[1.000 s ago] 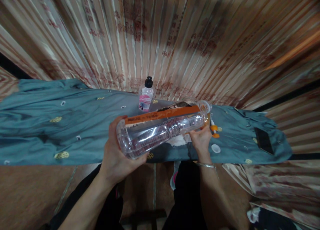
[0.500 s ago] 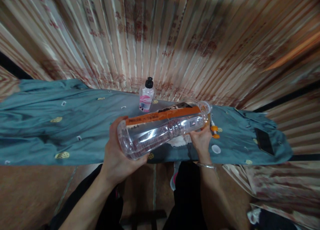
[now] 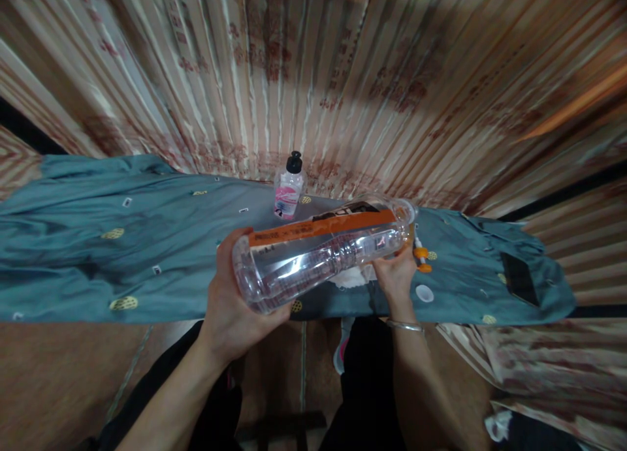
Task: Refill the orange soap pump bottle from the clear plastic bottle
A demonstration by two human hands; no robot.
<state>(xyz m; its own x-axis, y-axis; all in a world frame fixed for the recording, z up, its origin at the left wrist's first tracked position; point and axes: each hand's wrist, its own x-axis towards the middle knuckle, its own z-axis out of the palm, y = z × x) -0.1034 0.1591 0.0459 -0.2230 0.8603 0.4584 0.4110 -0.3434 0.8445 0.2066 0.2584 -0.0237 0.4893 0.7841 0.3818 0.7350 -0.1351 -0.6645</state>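
The left hand (image 3: 234, 301) is wrapped around the base of a clear plastic bottle (image 3: 318, 252), and the right hand (image 3: 394, 275) curls under its neck end. The bottle is held on its side, just above the near edge of the blue tablecloth (image 3: 98, 255). It has an orange label band and looks empty. A white cap (image 3: 424, 293) lies near the right hand. A small black-capped bottle (image 3: 289, 191) with a pink label stands at the far edge.

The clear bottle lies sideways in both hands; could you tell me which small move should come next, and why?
Probably lower its base, in the left hand, so the clear bottle stands on the blue cloth. The right hand holds its neck end, and the white cap lies beside it, so one hand needs freeing.
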